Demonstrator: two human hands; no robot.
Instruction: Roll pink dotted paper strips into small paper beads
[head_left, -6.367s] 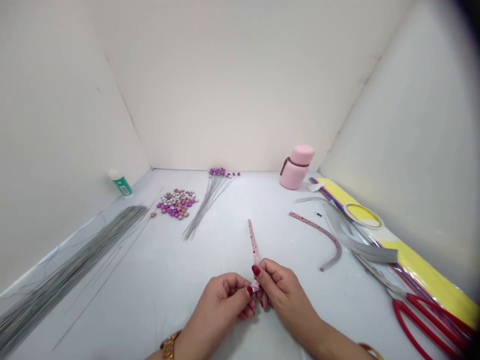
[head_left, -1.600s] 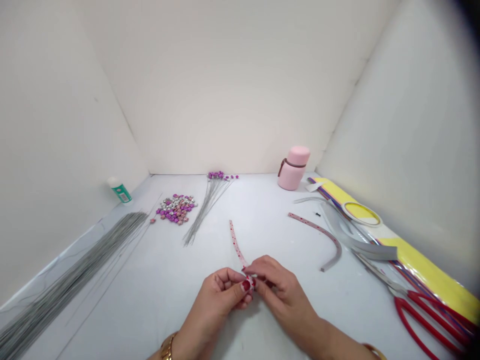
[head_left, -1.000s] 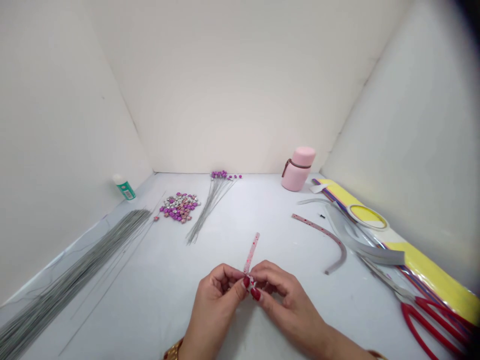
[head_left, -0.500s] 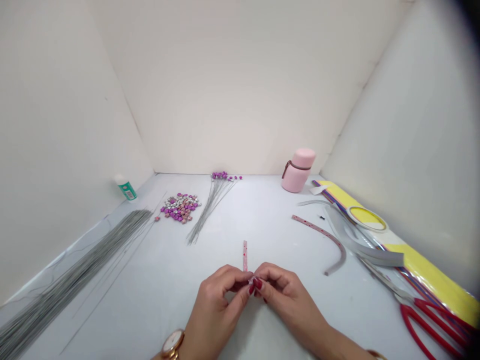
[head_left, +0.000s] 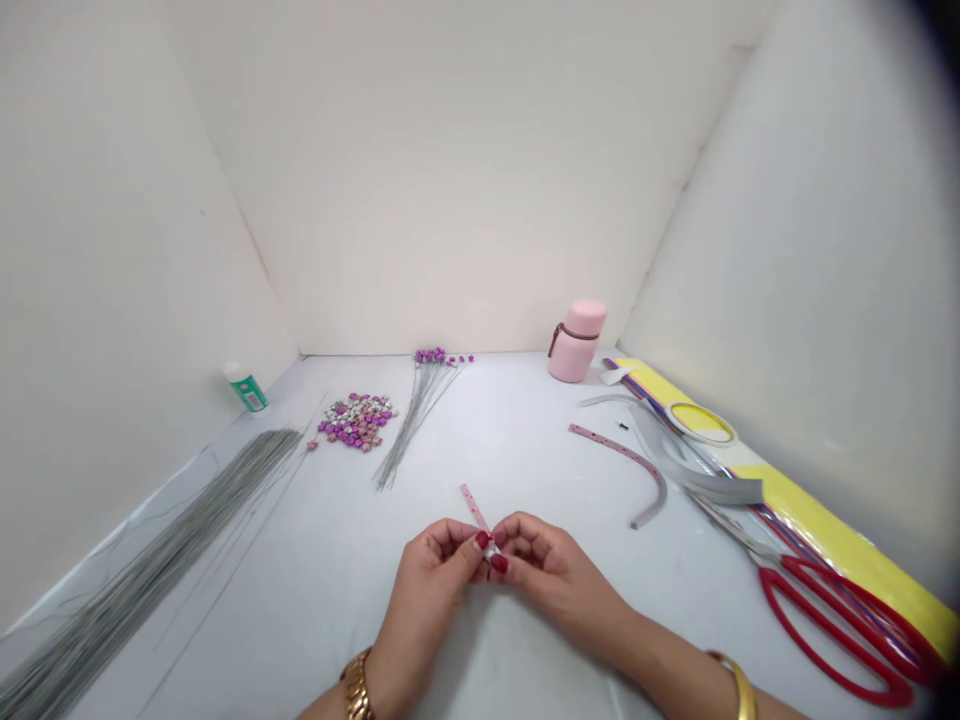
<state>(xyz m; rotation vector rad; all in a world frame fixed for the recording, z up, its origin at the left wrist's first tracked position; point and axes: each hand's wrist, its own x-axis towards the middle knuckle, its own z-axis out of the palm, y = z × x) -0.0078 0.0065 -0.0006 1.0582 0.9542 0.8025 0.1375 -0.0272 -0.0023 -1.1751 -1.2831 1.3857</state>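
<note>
Between my fingertips is a narrow paper strip [head_left: 471,503], pink with red marks, its free end pointing away and slightly left. Its near end is folded into a small whitish bit pinched by both hands. My left hand [head_left: 439,575] is closed on it, thumb and forefinger together. My right hand [head_left: 551,570] pinches the same folded end from the other side. Part of the fold is hidden by the fingers. Another curved paper strip [head_left: 622,455], pinkish with dark dots, lies on the table to the right.
Folded paper stars [head_left: 356,420] are heaped at left, beside a thick bundle of grey wires [head_left: 187,530]. Behind lie purple-tipped wires [head_left: 420,410]. A glue stick [head_left: 247,390] and a pink flask [head_left: 577,342] stand farther back. Red-handled scissors [head_left: 840,630], tape [head_left: 701,423] and yellow sheets [head_left: 817,505] lie right.
The strip's free end has swung from pointing straight away to leaning left, as the fingers shifted on the fold. The whole view has moved slightly.
</note>
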